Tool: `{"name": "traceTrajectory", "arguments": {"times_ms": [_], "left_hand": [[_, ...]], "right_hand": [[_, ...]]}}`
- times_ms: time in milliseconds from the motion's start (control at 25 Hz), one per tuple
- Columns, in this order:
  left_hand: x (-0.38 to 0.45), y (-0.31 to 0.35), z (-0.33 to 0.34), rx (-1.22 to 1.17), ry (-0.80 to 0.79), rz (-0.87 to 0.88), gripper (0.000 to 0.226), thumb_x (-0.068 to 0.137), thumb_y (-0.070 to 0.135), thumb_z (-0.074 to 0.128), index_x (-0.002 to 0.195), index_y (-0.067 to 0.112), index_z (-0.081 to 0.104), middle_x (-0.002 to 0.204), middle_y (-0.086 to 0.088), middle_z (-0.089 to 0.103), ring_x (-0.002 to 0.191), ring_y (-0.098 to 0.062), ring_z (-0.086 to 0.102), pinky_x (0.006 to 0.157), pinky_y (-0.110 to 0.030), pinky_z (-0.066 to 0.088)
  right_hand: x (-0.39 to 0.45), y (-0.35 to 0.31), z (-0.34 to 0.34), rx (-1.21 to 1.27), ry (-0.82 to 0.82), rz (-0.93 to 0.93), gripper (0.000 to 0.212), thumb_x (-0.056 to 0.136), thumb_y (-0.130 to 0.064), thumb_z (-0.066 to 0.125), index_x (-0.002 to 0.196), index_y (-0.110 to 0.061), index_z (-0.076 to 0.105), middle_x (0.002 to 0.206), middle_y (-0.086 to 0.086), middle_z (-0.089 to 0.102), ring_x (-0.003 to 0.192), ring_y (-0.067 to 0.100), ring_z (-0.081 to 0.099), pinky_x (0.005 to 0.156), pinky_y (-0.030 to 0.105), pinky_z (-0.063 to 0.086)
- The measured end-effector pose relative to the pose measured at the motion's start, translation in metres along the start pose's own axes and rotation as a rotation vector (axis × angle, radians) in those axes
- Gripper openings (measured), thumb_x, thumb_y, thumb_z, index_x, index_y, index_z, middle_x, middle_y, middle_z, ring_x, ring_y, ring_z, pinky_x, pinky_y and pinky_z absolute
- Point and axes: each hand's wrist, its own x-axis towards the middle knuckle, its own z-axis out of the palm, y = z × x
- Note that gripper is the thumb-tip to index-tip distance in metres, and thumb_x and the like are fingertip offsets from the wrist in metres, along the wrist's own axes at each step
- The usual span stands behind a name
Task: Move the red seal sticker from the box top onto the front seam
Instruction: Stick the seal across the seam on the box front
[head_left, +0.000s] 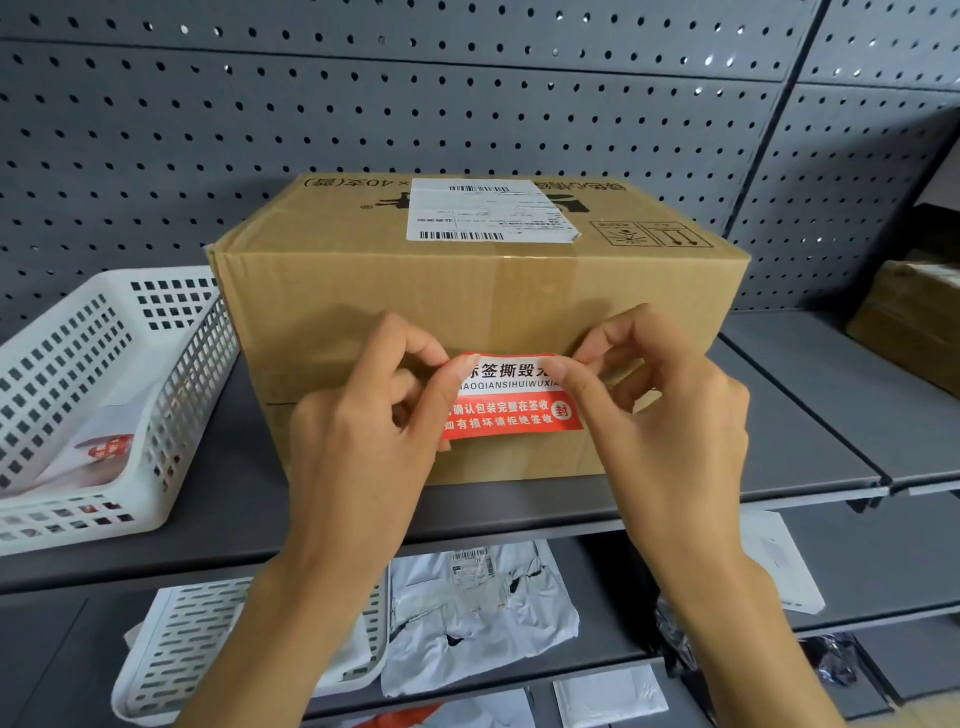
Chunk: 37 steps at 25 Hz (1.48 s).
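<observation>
A brown cardboard box (467, 291) stands on a grey shelf, a white shipping label (483, 210) stuck on its top. The red seal sticker (511, 397), red and white with Chinese print, is held against the box's front face, over the horizontal seam (280, 402). My left hand (363, 415) pinches its upper left corner between thumb and forefinger. My right hand (654, 410) pinches its upper right corner the same way. The sticker's lower edge lies flat on the cardboard; its top edge curls slightly outward.
A white perforated basket (104, 395) with paper and a red item inside sits left of the box. Another cardboard box (909, 322) is at the far right. A grey pegboard wall (363, 104) stands behind. The lower shelf holds white mailer bags (478, 613) and another basket (208, 649).
</observation>
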Motion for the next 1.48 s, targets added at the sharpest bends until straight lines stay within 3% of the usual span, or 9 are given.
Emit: {"name": "traceTrajectory", "arguments": {"times_ms": [160,560,720,1000,1200,1480], "left_hand": [[0.001,0.0,0.001,0.067,-0.004,0.022,0.021,0.092,0.031,0.063,0.085,0.012,0.057,0.045,0.008,0.059,0.038,-0.007,0.058,0.039,-0.038,0.049],[0.004,-0.003,0.0,0.063,-0.006,0.002,0.021,0.091,0.03,0.065,0.083,0.012,0.058,0.049,0.011,0.062,0.043,-0.007,0.063,0.035,-0.033,0.05],[0.005,-0.003,0.0,0.072,0.001,-0.013,0.022,0.09,0.031,0.066,0.084,0.013,0.057,0.051,0.011,0.065,0.043,-0.006,0.064,0.037,-0.033,0.051],[0.01,-0.002,-0.007,0.072,0.021,-0.071,0.031,0.086,0.037,0.069,0.082,0.022,0.042,0.045,0.009,0.058,0.048,-0.012,0.063,0.04,-0.039,0.05],[0.009,0.001,-0.003,0.178,-0.017,0.033,0.032,0.087,0.041,0.067,0.079,0.024,0.041,0.041,0.004,0.051,0.037,-0.015,0.058,0.04,-0.04,0.048],[0.001,-0.007,-0.002,0.317,-0.053,0.118,0.031,0.086,0.044,0.065,0.078,0.022,0.045,0.04,0.006,0.045,0.033,-0.011,0.045,0.033,-0.03,0.04]], "right_hand": [[0.004,0.0,0.0,-0.059,0.015,0.024,0.026,0.075,-0.051,0.074,0.077,-0.028,0.061,0.066,-0.018,0.067,0.062,0.008,0.057,0.055,0.03,0.048],[0.005,-0.001,0.003,-0.097,0.023,0.005,0.03,0.074,-0.057,0.073,0.075,-0.029,0.062,0.063,-0.022,0.066,0.067,0.007,0.059,0.05,0.022,0.04],[0.006,0.0,0.002,-0.148,0.055,-0.033,0.033,0.073,-0.059,0.072,0.073,-0.028,0.062,0.057,-0.02,0.062,0.051,0.007,0.055,0.048,0.024,0.039],[0.009,0.001,0.003,-0.17,0.085,-0.055,0.049,0.07,-0.059,0.073,0.067,-0.02,0.044,0.045,-0.01,0.046,0.047,0.012,0.046,0.046,0.026,0.032],[0.011,-0.006,0.013,-0.214,0.029,-0.194,0.051,0.074,-0.054,0.072,0.06,-0.018,0.039,0.043,-0.002,0.051,0.044,0.019,0.049,0.044,0.033,0.045],[0.005,0.001,0.014,-0.291,-0.044,-0.247,0.052,0.075,-0.055,0.073,0.06,-0.021,0.035,0.04,-0.003,0.041,0.039,0.014,0.038,0.042,0.03,0.044]]}}
